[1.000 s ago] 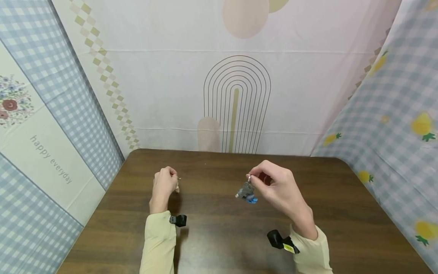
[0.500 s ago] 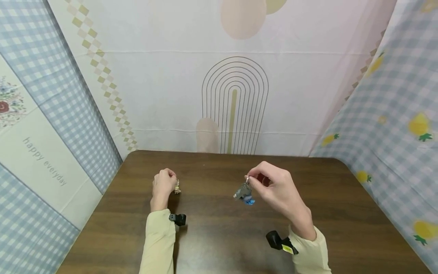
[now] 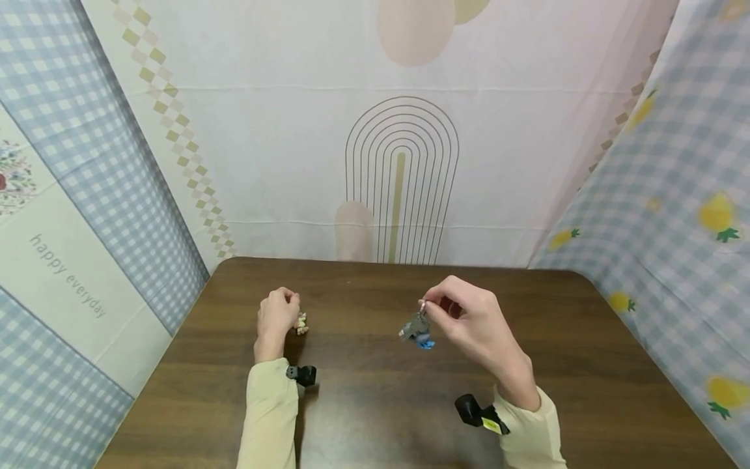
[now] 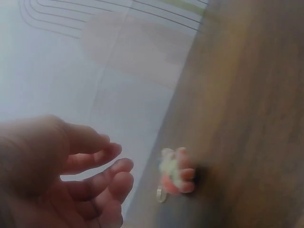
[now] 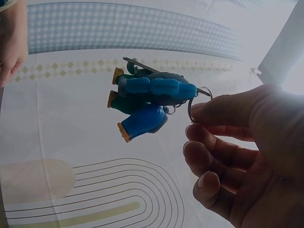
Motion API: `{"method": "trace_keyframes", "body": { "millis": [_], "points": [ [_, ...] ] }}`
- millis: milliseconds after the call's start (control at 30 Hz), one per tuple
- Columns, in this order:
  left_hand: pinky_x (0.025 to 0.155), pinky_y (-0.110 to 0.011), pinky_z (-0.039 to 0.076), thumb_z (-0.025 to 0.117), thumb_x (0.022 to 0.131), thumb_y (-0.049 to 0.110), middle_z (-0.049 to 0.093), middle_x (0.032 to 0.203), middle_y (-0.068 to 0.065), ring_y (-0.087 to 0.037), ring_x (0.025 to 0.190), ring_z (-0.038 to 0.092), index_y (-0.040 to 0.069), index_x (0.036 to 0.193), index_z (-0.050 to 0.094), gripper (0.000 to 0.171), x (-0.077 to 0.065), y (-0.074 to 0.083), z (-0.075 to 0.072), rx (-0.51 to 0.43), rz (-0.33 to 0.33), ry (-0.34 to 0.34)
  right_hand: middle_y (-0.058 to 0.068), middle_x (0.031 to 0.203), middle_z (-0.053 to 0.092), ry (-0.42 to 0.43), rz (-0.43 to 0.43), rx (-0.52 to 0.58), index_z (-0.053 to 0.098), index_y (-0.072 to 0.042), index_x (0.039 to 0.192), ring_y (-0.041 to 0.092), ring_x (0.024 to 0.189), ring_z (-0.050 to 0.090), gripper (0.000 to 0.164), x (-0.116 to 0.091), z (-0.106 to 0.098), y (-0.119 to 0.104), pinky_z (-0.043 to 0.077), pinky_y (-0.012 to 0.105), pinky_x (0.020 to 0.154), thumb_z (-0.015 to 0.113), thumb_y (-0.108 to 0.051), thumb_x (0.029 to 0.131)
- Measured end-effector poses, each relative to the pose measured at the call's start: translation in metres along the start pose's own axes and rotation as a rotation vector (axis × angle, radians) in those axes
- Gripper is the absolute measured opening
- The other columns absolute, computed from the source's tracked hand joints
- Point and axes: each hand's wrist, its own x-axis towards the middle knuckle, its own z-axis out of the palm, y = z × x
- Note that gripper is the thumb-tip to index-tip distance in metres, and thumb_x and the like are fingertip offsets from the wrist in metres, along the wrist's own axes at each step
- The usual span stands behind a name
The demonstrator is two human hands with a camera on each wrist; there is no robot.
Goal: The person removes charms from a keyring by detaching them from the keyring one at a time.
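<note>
My right hand (image 3: 471,319) pinches the metal ring (image 5: 192,110) of a keychain (image 3: 418,329) between thumb and forefinger. From the ring a key (image 5: 138,63) and blue and green figures (image 5: 145,119) with orange-yellow ends dangle above the table. On the left, a small pale yellow and pink charm (image 4: 175,172) sits on the wooden table with a little metal clasp (image 4: 161,194) beside it. My left hand (image 3: 278,318) is right next to the charm, and the left wrist view shows a gap between its loosely bent fingers (image 4: 121,183) and the charm.
The brown wooden table (image 3: 375,391) reaches back to a white patterned cloth (image 3: 281,163). Checked blue cloths hang at the left (image 3: 105,117) and right (image 3: 650,286). Black wrist cameras are strapped over both pale yellow sleeves (image 3: 271,404).
My left hand has let go of the charm and drawn slightly left, so more of the charm shows. The right hand still holds the keychain in nearly the same place.
</note>
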Motion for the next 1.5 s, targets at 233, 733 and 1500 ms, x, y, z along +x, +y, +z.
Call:
{"method": "trace_keyframes", "body": {
  "millis": [233,733,1500],
  "points": [
    [0.078,-0.044,0.047,0.047,0.102,0.033,0.067,0.099,-0.012,-0.029,0.085,0.062,0.008,0.111,0.065,0.031,-0.006,0.008,-0.008,-0.018,0.035,0.023,-0.01,0.078,0.062,-0.01,0.006,0.004,0.068,-0.017,0.086,0.0,0.066,0.05,0.02,0.0,0.0,-0.001,0.044,0.015,0.057,0.075,0.001,0.081],
    [0.069,-0.036,0.044,0.049,0.101,0.035,0.067,0.091,-0.008,-0.025,0.08,0.059,0.011,0.106,0.067,0.031,-0.034,0.051,-0.042,-0.056,0.194,0.113,-0.011,0.082,0.066,0.013,-0.02,0.008,0.069,-0.02,0.087,0.001,0.062,0.052,0.025,0.002,0.001,-0.002,0.042,0.011,0.057,0.075,0.003,0.08],
    [0.065,-0.027,0.045,0.06,0.097,0.021,0.062,0.081,0.001,-0.013,0.07,0.052,0.012,0.094,0.07,0.014,-0.092,0.105,-0.055,-0.171,0.612,0.15,-0.011,0.085,0.068,0.014,-0.043,0.04,0.07,-0.02,0.086,-0.003,0.066,0.053,0.022,0.0,-0.002,-0.006,0.044,0.013,0.057,0.075,0.001,0.081]
  ]
}}
